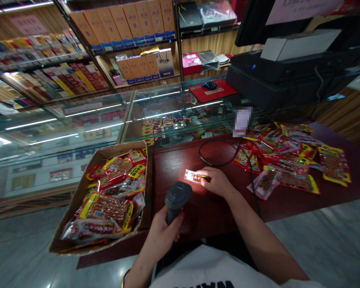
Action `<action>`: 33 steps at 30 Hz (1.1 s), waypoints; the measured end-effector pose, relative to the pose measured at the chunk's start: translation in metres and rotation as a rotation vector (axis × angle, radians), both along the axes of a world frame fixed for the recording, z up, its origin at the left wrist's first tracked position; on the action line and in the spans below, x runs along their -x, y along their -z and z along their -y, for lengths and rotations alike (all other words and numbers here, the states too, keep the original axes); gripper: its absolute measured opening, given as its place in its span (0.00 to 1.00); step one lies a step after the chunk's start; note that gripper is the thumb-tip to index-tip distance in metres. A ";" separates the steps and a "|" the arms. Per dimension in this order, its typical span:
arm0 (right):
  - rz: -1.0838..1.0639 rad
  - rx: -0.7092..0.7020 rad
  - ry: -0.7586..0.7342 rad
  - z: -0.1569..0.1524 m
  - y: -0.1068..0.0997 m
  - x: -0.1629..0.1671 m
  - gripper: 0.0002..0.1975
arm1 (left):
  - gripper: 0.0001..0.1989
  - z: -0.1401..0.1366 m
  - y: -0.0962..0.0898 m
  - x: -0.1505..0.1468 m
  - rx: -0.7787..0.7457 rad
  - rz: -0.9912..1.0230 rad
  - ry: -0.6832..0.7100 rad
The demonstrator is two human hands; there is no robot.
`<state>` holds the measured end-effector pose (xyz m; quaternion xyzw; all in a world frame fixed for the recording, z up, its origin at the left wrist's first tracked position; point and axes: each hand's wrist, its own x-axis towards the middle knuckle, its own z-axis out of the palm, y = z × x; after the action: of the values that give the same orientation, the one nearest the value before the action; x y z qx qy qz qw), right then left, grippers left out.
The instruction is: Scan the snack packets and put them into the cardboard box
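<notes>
My left hand (165,230) is wrapped round the handle of a dark grey barcode scanner (178,195). The scanner's head points away from me, towards a small snack packet (193,176). My right hand (216,181) pinches that packet by its right end, low over the dark red tabletop (195,212). A reddish glow falls on the table beside the packet. To the left, a cardboard box (149,188) holds several packaged snacks (108,208). On the right lies a loose heap of similar packets (288,156).
A black cable (201,154) loops over the tabletop. Behind are a glass display counter (129,116), a red mouse pad (225,93) with a mouse (209,85), and a dark monitor (255,22). Shelves with orange boxes (123,24) line the wall.
</notes>
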<state>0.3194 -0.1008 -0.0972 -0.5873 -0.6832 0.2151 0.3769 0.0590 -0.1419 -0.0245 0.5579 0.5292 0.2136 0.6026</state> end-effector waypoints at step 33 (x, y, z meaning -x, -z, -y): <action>-0.738 0.136 -0.276 -0.106 -0.117 0.177 0.31 | 0.25 -0.004 0.047 0.009 0.188 0.276 -0.212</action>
<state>0.1424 0.0051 0.0202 -0.3968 -0.5588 0.5050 0.5247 0.0497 -0.1379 -0.0710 0.4056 0.5152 0.2998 0.6929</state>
